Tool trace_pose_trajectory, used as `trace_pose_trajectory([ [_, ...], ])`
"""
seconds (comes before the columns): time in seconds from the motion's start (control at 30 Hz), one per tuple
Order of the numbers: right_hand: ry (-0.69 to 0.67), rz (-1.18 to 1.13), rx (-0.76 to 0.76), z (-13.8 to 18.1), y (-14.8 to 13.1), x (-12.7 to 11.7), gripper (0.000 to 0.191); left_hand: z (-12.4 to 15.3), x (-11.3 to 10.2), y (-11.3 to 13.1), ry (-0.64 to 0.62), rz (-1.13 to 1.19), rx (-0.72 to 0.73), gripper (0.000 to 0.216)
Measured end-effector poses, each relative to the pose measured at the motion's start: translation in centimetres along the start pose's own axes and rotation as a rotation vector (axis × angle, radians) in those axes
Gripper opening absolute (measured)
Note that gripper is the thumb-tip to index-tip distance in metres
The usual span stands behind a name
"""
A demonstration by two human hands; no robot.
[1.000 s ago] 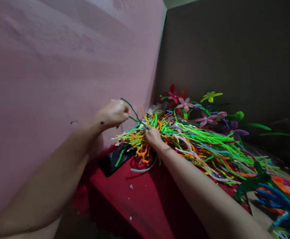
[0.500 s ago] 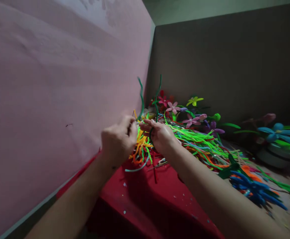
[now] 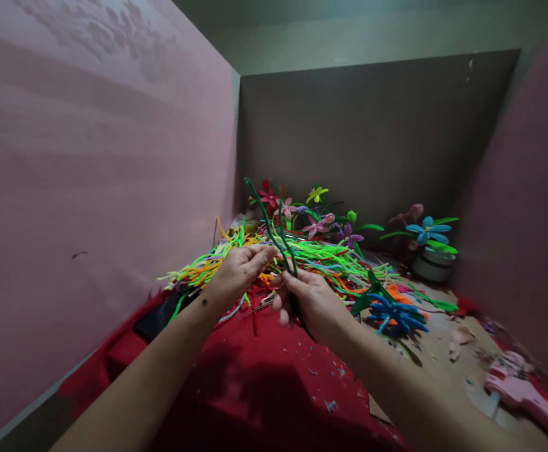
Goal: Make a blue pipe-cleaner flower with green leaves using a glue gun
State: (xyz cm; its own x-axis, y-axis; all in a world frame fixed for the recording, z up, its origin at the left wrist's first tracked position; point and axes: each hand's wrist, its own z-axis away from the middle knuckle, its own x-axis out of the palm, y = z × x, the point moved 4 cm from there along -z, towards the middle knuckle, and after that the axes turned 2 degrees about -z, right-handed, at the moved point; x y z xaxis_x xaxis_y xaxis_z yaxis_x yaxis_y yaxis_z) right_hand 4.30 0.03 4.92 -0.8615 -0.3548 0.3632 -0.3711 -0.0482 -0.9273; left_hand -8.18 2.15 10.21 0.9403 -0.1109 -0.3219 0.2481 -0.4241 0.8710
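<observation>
Two strands of dark green pipe cleaner (image 3: 267, 216) rise from between my hands, their upper ends pointing up and slightly left. The lower part sits in my right hand (image 3: 315, 302), with thumb and forefinger closed on it and a dark length hanging below the palm. My left hand (image 3: 244, 267) is closed, its fingertips pinched together at the left side of the strands. Its grip on them is partly hidden. Behind both hands lies a loose heap of green, yellow and orange pipe cleaners (image 3: 323, 253).
Pipe-cleaner flowers (image 3: 315, 226) stand at the back. A blue flower (image 3: 427, 231) rises by a grey pot (image 3: 434, 263). To the right lie a dark blue pipe-cleaner piece (image 3: 396, 314) and a pink glue gun (image 3: 513, 383). A black flat object (image 3: 158, 317) lies left on red cloth (image 3: 255, 358).
The view has swung right, bringing the glue gun into sight. My hands have come lower, and the two green strands, spread apart before, now stand close together.
</observation>
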Motion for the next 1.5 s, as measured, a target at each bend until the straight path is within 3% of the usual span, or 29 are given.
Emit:
trace_pose_trajectory([
  [0.1, -0.040, 0.040, 0.091, 1.5, 0.6, -0.5, 0.026, -1.2, 1.9, -0.4, -0.173, 0.302, -0.117, 0.032],
  [0.2, -0.103, 0.001, 0.152, 2.4, 1.3, -1.3, 0.026, -1.9, 3.2, -0.9, -0.242, 0.517, -0.176, 0.024],
  [0.57, -0.140, -0.224, 0.252, 3.7, 2.6, -4.7, 0.034, -3.4, 4.8, -2.2, -0.021, 0.638, -0.092, 0.021],
  [0.77, -0.117, -0.235, 0.305, 4.2, 2.5, -5.3, 0.030, -3.1, 6.0, -2.4, -0.052, 0.637, -0.140, 0.013],
  [0.93, -0.117, -0.264, 0.328, 4.5, 2.8, -5.6, 0.031, -3.0, 6.7, -1.9, -0.066, 0.775, -0.165, 0.009],
  [1.13, -0.133, -0.289, 0.333, 4.7, 3.3, -6.0, 0.027, -2.8, 7.5, -2.3, -0.116, 0.809, -0.153, 0.019],
  [1.27, -0.113, -0.278, 0.331, 5.1, 3.2, -5.9, 0.025, -2.7, 6.9, -2.3, -0.053, 0.722, -0.160, 0.015],
  [1.5, 0.050, -0.291, 0.197, 4.8, 2.6, -6.5, 0.024, -4.5, 3.3, -2.4, 0.133, 0.874, -0.194, 0.012],
])
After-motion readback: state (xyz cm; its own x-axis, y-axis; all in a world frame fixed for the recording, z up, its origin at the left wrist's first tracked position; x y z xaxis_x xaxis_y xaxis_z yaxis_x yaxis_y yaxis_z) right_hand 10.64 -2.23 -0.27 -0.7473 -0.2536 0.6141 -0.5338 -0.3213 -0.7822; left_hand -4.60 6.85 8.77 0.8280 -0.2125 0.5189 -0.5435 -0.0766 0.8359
